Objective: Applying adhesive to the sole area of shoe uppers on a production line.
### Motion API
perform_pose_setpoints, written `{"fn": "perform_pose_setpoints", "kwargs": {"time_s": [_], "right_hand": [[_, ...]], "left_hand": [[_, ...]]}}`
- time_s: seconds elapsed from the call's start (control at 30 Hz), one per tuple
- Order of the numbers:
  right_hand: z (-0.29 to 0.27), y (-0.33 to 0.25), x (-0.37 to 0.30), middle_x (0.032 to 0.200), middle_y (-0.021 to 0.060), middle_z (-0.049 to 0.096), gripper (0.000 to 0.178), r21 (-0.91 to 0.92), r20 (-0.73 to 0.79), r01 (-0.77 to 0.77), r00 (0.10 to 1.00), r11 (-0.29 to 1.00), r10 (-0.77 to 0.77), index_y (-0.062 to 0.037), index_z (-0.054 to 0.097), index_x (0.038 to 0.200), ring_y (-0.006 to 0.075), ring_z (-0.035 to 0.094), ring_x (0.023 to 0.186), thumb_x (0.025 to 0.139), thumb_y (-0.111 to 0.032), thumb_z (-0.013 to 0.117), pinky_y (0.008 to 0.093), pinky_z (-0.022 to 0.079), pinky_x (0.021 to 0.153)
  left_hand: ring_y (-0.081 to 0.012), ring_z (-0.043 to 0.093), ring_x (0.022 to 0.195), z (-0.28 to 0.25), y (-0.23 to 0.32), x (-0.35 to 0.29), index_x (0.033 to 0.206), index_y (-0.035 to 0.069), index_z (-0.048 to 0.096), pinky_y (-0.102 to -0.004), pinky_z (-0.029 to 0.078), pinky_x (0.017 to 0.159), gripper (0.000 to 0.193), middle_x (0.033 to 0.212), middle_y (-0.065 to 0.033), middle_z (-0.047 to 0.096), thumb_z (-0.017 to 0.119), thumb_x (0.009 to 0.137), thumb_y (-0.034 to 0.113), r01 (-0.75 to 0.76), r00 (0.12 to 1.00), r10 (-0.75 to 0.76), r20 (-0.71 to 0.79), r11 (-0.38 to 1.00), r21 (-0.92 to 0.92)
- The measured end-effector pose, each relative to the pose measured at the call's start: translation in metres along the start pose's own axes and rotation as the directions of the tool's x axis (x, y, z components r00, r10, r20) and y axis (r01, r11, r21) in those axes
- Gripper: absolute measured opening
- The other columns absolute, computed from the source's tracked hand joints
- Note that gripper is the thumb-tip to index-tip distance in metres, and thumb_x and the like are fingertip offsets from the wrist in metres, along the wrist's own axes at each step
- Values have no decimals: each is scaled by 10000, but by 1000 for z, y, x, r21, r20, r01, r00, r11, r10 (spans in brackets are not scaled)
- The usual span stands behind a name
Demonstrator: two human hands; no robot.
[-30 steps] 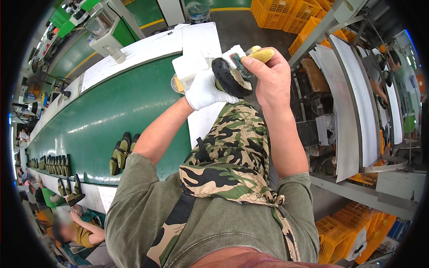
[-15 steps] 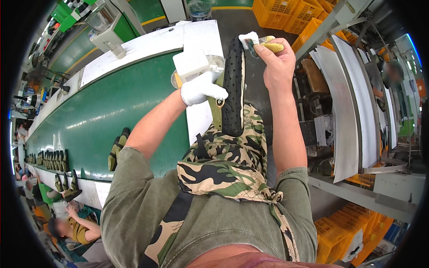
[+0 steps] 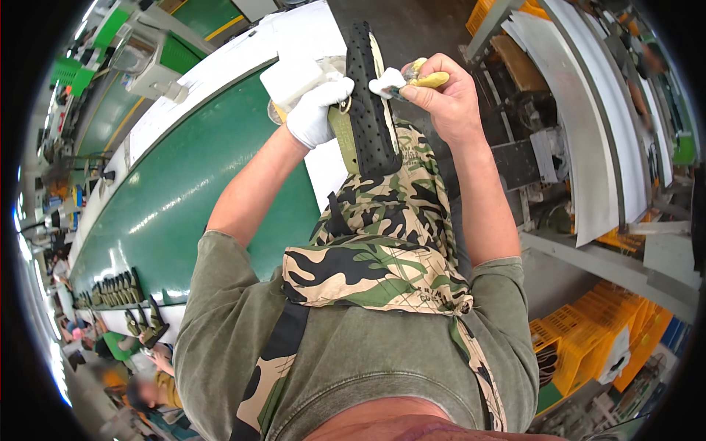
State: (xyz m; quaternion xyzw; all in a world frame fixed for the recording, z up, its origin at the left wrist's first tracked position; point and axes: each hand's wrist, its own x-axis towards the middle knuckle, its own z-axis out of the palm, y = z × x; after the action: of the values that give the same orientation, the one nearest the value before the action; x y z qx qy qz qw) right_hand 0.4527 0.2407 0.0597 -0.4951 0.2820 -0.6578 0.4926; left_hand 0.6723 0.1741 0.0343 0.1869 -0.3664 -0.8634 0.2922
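My left hand (image 3: 318,114), in a white glove, is closed on a sandal (image 3: 371,110) with a black studded sole and an olive strap. The sandal stands on edge over my camouflage apron (image 3: 390,220), its sole toward the right. My bare right hand (image 3: 447,99) has yellow covers on some fingertips and pinches a white wad of cloth (image 3: 387,83). That wad touches the pale edge along the sole. Beside my left hand, a white block-shaped container (image 3: 290,81) stands on the bench edge.
A long green worktop (image 3: 176,184) with white borders runs along my left. Several sandals (image 3: 114,288) stand in a row on it, farther down. Yellow crates (image 3: 588,338) are stacked at lower right, below a metal rack with white sheets (image 3: 559,125). A co-worker (image 3: 158,389) sits at lower left.
The white wad has moved from the sandal's far end down along the sole's edge toward me. The sandal has shifted slightly left and away from me. My view has turned a little.
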Motion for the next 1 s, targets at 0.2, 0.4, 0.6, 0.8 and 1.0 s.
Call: {"fn": "perform_pose_setpoints", "kwargs": {"time_s": [0.2, 0.4, 0.6, 0.8, 1.0], "right_hand": [[-27, -5, -32, 831, 10, 599, 220, -83, -29, -60, 998, 995, 58, -45, 558, 821, 59, 512, 726, 777, -22, 773, 213, 420, 631], [-66, -4, -58, 873, 21, 613, 224, -87, -90, -38, 995, 995, 30, -43, 555, 833, 65, 530, 767, 781, -27, 772, 217, 431, 668], [-100, -15, -76, 955, 101, 627, 247, 123, -146, -39, 988, 992, 57, -75, 519, 830, 138, 576, 886, 766, -8, 747, 263, 454, 772], [-151, 5, -82, 973, 74, 629, 233, 102, -244, 144, 963, 984, -116, -59, 527, 855, 130, 578, 886, 772, 32, 725, 265, 465, 775], [-226, 65, -108, 912, 30, 579, 221, 361, -648, 288, 761, 887, 16, -73, 512, 842, 112, 544, 831, 777, 49, 684, 261, 427, 749]], "left_hand": [[-277, 644, 1058, 14, -9, 26, 1265, -29, 546, -392, 522, 948, 458, 1186, -192, 637, 582, 908, 256, 39, 999, -39, -8, 999, 3], [-303, 622, 1101, 22, -28, 63, 1259, -22, 543, -423, 488, 999, 459, 1204, -200, 623, 566, 917, 282, 84, 996, -82, -28, 994, 75], [-305, 605, 1119, 48, -41, 100, 1299, -10, 511, -427, 462, 1016, 533, 1239, -195, 600, 559, 927, 369, 206, 979, -204, -32, 970, 131], [-340, 537, 1205, 62, -38, 152, 1388, 1, 437, -455, 400, 1075, 620, 1341, -192, 530, 599, 905, 355, 291, 957, -288, -45, 939, 186], [-221, 646, 995, 144, -4, 270, 1146, 39, 595, -402, 521, 914, 322, 1090, -83, 661, 622, 929, 276, 305, 951, -302, -64, 885, 351]]}}
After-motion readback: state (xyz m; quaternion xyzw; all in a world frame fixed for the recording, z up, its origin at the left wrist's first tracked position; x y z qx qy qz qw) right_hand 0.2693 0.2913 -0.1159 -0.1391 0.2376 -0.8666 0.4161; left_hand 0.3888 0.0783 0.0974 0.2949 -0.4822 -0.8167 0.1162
